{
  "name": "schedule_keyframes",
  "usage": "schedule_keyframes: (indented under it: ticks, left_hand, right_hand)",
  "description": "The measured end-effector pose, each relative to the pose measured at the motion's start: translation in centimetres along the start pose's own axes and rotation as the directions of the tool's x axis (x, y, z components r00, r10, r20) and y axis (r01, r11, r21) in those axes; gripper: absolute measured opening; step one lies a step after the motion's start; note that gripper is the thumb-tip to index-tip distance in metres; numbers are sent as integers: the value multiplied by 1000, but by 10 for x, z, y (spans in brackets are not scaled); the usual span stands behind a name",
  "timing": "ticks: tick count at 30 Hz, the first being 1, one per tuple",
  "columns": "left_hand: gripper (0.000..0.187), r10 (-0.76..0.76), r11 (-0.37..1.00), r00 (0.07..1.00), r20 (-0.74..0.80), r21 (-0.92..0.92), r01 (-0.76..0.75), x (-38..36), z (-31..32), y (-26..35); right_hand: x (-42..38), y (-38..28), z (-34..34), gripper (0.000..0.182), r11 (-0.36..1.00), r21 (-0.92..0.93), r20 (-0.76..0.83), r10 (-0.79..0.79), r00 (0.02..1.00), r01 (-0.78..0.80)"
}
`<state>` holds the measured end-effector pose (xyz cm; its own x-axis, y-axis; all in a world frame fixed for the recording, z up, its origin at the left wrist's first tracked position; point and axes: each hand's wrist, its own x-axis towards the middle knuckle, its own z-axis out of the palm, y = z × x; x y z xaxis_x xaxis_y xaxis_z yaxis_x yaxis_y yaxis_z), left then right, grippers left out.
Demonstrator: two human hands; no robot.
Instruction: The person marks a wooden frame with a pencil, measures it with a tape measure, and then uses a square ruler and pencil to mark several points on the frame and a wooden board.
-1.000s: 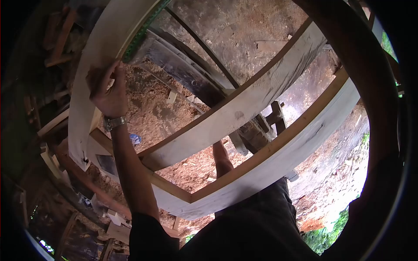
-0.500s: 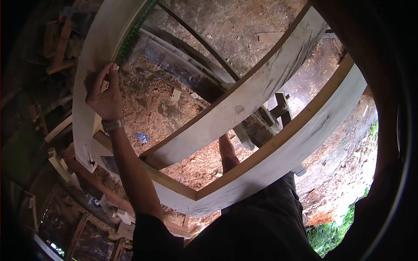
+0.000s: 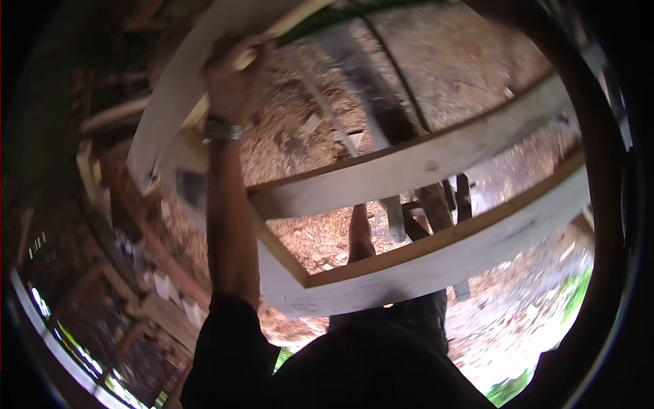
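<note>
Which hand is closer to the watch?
Left. The left hand is just above the watch. The right hand is out of view; the right arm is far over rightward.

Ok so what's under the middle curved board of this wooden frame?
Wood shavings show on both sides of the middle board, and a dark beam disappears beneath it. The rest directly under the board is covered, so I can't tell what's there.

1. Place: woodworking workshop, seemingly open to daylight on one side.
2. Curved wooden frame point(image 3: 436, 262), pale faces, bare brown edges; the landmark.
3. Wood shavings point(image 3: 310, 238), strewn thickly beneath the frame.
4. Timber lengths point(image 3: 116, 116), several, left of the frame.
5. Greenery point(image 3: 578, 296), sunlit, beyond the frame's right-hand side.
</note>
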<state>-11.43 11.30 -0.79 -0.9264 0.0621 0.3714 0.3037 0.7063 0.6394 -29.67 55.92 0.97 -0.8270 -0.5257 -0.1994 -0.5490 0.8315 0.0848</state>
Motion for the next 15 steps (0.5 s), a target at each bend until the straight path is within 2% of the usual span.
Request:
schedule_keyframes:
  ticks: [1,2,3,4,5,6,7,8,9,12,13,15]
  left_hand:
    - [15,112,988,993,38,104,-115,-5,-13,9]
    - [15,120,983,989,89,126,-131,-20,-25,23]
    - [16,130,979,981,144,138,-150,-39,-37,40]
    - [17,73,987,985,154,132,-94,-64,-47,54]
    - [17,23,992,987,159,120,-42,-91,-57,68]
    - [17,-51,994,976,211,110,28,-117,-70,83]
    - [17,-117,991,957,267,91,96,-143,-80,98]
    - [15,-147,987,953,265,104,123,-168,-87,109]
    - [14,-176,982,947,267,111,151,-192,-93,121]
    - [12,-450,893,821,351,191,407,-253,-114,160]
    - [14,-503,864,781,370,252,436,-275,-119,168]
    - [17,-560,822,761,329,333,461,-299,-125,180]
  right_hand:
    - [-21,-6,6,29,981,-117,-117,-171,978,157]
    - [-52,-13,15,17,927,-246,-216,-339,916,285]
    - [-80,-38,5,12,941,-191,-190,-313,930,278]
    - [-105,-60,-7,8,896,30,-368,-402,838,443]
    - [-127,-71,-9,9,928,156,-107,-326,939,339]
    - [-147,-88,-16,14,911,134,-43,-389,920,391]
    - [-168,-118,-22,3,882,238,-192,-368,910,407]
    - [-181,-151,-32,15,859,338,-201,-333,921,385]
    - [-194,-172,-42,27,913,280,41,-321,946,298]
    - [-225,-212,-33,28,871,400,98,-349,932,284]
    - [-235,-224,-33,28,859,428,148,-372,916,280]
    - [-243,-245,-29,26,856,449,273,-404,873,256]
